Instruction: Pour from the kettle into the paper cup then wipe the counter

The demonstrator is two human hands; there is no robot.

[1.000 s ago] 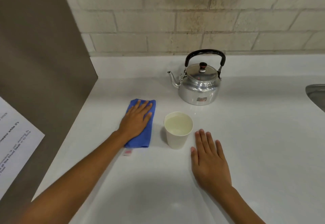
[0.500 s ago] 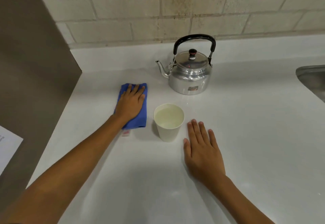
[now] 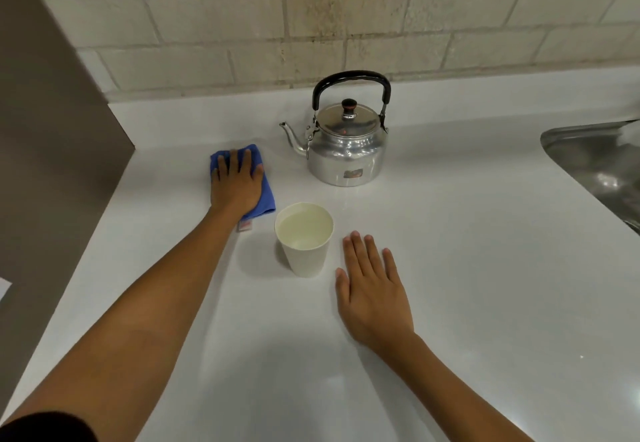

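Observation:
A silver kettle (image 3: 346,150) with a black handle stands upright at the back of the white counter (image 3: 467,285), spout pointing left. In front of it stands a white paper cup (image 3: 304,254) with liquid inside. My left hand (image 3: 237,181) presses flat on a folded blue cloth (image 3: 266,195) to the left of the cup and kettle. My right hand (image 3: 372,291) lies flat, palm down, on the counter just right of the cup, holding nothing.
A steel sink (image 3: 602,171) cuts into the counter at the right edge. A grey-brown panel (image 3: 48,150) walls off the left side. A brick wall (image 3: 311,18) runs along the back.
My left hand has slid the blue cloth away from me toward the back of the counter. The right hand, cup and kettle have stayed in place.

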